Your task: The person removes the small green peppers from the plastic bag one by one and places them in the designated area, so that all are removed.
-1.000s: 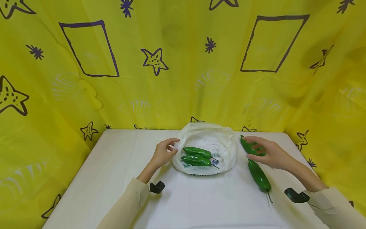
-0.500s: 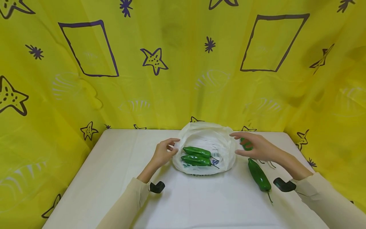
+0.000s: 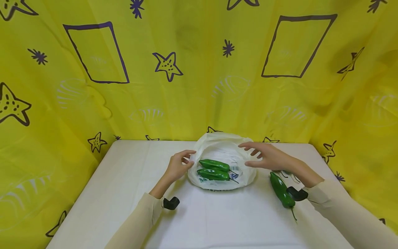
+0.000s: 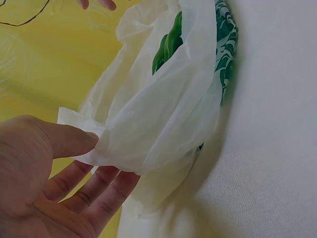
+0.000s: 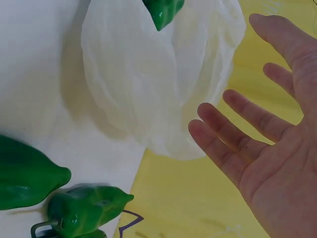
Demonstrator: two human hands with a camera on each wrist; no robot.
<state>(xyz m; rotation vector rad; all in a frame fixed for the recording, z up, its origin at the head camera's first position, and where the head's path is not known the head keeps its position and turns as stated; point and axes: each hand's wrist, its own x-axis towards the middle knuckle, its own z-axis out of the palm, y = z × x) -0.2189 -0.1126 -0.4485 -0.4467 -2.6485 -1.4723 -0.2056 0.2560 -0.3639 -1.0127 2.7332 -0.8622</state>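
A white plastic bag (image 3: pixel 224 185) stands on the table with its mouth spread wide. Inside lie two green peppers, the rear one (image 3: pixel 214 164) beside the front one (image 3: pixel 212 174). At the bag's left rim my left hand (image 3: pixel 178 168) pinches the plastic between thumb and fingers, as the left wrist view (image 4: pixel 74 188) shows. My right hand (image 3: pixel 271 157) holds nothing, its fingers extended and spread over the bag's right rim; in the right wrist view the palm (image 5: pixel 287 153) appears apart from the plastic.
To the bag's right a long green pepper (image 3: pixel 280 188) lies on the white table (image 3: pixel 130 183). More peppers (image 5: pixel 84 210) lie behind it, mostly hidden under my right hand in the head view. A yellow patterned curtain (image 3: pixel 199 69) surrounds the table's back and sides.
My right hand has moved left, from above the peppers on the right to the bag's right rim. My left hand, the bag and the peppers inside stay put.
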